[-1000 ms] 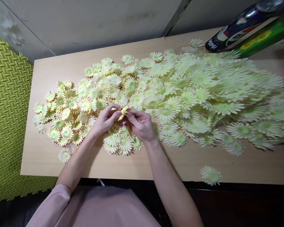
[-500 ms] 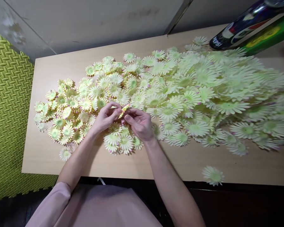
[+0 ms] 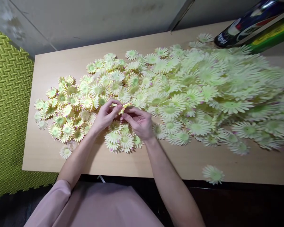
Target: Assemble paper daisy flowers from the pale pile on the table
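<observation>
Between my two hands is a small yellow artificial flower head [image 3: 124, 107], seen edge-on with its petals pointing up and right. My left hand [image 3: 107, 114] pinches it from the left with thumb and forefinger. From the right, the closed fingers of my right hand [image 3: 140, 122] meet at its underside; what exactly the fingertips grip there is hidden. Around both hands lies a wide spread of pale yellow-green artificial flower heads [image 3: 169, 112], some with purple petal tips. A small cluster of flower heads [image 3: 119, 138] lies just below my hands.
The flower heads cover much of the wooden tabletop [image 3: 123, 167]. One loose flower head [image 3: 213, 175] lies by the front edge. A Pepsi bottle [image 3: 241, 28] and a green package [image 3: 272, 35] stand at the back right. A green foam mat [image 3: 9, 113] is at the left.
The flower head between my hands has tilted a little flatter, and my right fingertips have shifted slightly left. The whole view has moved slightly.
</observation>
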A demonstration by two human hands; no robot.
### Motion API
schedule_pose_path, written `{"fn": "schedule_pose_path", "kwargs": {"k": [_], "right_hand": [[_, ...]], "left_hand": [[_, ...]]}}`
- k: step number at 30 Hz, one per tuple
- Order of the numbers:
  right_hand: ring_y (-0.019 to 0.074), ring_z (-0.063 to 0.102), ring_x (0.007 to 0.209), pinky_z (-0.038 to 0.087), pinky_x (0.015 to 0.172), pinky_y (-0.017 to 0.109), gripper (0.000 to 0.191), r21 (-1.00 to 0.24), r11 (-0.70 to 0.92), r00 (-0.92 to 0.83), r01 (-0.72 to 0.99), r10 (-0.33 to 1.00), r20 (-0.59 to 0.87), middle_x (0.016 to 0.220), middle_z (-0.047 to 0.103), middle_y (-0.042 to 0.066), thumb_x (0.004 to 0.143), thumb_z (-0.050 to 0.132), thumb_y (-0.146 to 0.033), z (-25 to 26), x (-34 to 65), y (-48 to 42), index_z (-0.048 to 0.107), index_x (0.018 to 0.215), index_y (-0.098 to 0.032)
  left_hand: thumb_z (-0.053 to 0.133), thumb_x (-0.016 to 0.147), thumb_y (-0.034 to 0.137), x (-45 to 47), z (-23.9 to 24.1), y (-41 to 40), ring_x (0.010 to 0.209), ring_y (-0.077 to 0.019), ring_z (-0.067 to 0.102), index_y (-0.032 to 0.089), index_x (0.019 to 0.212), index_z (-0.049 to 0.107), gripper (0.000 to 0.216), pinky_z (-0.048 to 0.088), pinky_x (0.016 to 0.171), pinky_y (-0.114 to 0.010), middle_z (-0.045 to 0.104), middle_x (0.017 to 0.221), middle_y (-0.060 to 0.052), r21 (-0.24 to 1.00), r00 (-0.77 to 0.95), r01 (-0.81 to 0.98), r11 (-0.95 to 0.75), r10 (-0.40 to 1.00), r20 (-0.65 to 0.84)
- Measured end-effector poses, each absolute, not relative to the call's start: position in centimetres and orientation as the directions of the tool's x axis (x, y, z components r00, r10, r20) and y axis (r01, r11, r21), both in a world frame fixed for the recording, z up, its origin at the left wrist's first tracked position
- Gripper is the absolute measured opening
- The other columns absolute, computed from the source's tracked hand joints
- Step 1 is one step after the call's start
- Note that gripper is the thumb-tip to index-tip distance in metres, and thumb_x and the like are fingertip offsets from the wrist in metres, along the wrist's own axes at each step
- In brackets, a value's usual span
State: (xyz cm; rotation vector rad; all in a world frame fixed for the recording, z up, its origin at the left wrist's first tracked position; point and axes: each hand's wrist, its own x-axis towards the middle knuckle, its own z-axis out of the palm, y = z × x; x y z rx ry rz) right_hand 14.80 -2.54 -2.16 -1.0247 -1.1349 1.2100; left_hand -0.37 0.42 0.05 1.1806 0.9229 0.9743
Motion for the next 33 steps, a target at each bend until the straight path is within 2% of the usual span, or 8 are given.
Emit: {"fn": "schedule_pose_path", "kwargs": {"k": [7, 10, 13, 19, 24, 33], "right_hand": [[0.0149, 0.069, 0.065, 0.062, 0.064, 0.03, 0.005, -0.975, 0.145, -0.017, -0.167, 0.988, 0.15, 0.077, 0.07, 0.001, 0.079, 0.077, -0.028, -2.1, 14.6, -2.6, 0.075, 0.082, -0.024], [0.015, 0.07, 0.063, 0.062, 0.063, 0.029, 0.008, -0.972, 0.127, 0.022, -0.198, 0.992, 0.125, 0.074, 0.072, 0.001, 0.077, 0.079, -0.028, -1.8, 14.4, -2.7, 0.075, 0.082, -0.023], [0.0151, 0.072, 0.065, 0.064, 0.065, 0.029, 0.013, -0.97, 0.123, 0.043, -0.209, 0.992, 0.116, 0.081, 0.075, 0.001, 0.074, 0.081, -0.026, -1.8, 14.4, -2.8, 0.076, 0.085, -0.023], [0.0157, 0.073, 0.07, 0.065, 0.066, 0.029, 0.015, -0.971, 0.171, 0.071, -0.166, 0.984, 0.161, 0.083, 0.075, 0.001, 0.072, 0.083, -0.025, -2.0, 14.4, -2.7, 0.076, 0.085, -0.022], [0.0135, 0.07, 0.062, 0.064, 0.061, 0.027, 0.011, -0.97, 0.184, 0.078, -0.16, 0.982, 0.173, 0.081, 0.074, 0.001, 0.075, 0.08, -0.025, -2.1, 14.3, -2.7, 0.075, 0.084, -0.022], [0.0134, 0.07, 0.064, 0.064, 0.063, 0.027, 0.009, -0.966, 0.193, 0.04, -0.17, 0.981, 0.189, 0.078, 0.071, 0.0, 0.079, 0.077, -0.024, -2.8, 14.5, -2.6, 0.074, 0.087, -0.023]], "left_hand": [[0.067, 0.083, 0.052, -0.3, 0.1, 0.5, 0.053, -0.0071, 0.054, 0.02, 0.088, 0.053, 0.035, 0.044, 0.052, -0.02, 0.051, 0.064, 0.005, 0.98, 0.336, -0.143, 0.141, 0.938, -0.086], [0.066, 0.084, 0.05, -0.2, 0.1, 0.5, 0.053, -0.0059, 0.053, 0.019, 0.087, 0.054, 0.034, 0.042, 0.051, -0.02, 0.052, 0.068, 0.004, 0.985, 0.332, -0.134, 0.111, 0.941, -0.061], [0.065, 0.085, 0.051, -0.1, -0.1, 0.6, 0.052, -0.0041, 0.047, 0.019, 0.086, 0.055, 0.034, 0.038, 0.048, -0.019, 0.052, 0.072, 0.003, 0.993, 0.3, -0.091, 0.07, 0.953, -0.039], [0.063, 0.086, 0.053, -0.2, -0.1, 0.5, 0.052, -0.0039, 0.046, 0.019, 0.087, 0.054, 0.035, 0.036, 0.047, -0.017, 0.051, 0.07, 0.003, 0.997, 0.296, -0.036, 0.062, 0.954, -0.049], [0.062, 0.086, 0.053, -0.2, 0.0, 0.4, 0.052, -0.0047, 0.049, 0.019, 0.087, 0.053, 0.035, 0.038, 0.048, -0.017, 0.05, 0.068, 0.004, 0.996, 0.314, -0.053, 0.071, 0.948, -0.051], [0.064, 0.085, 0.052, 0.0, 0.1, 0.4, 0.053, -0.0052, 0.054, 0.02, 0.087, 0.052, 0.035, 0.046, 0.053, -0.018, 0.051, 0.068, 0.004, 0.986, 0.314, -0.118, 0.122, 0.946, -0.079]]}}
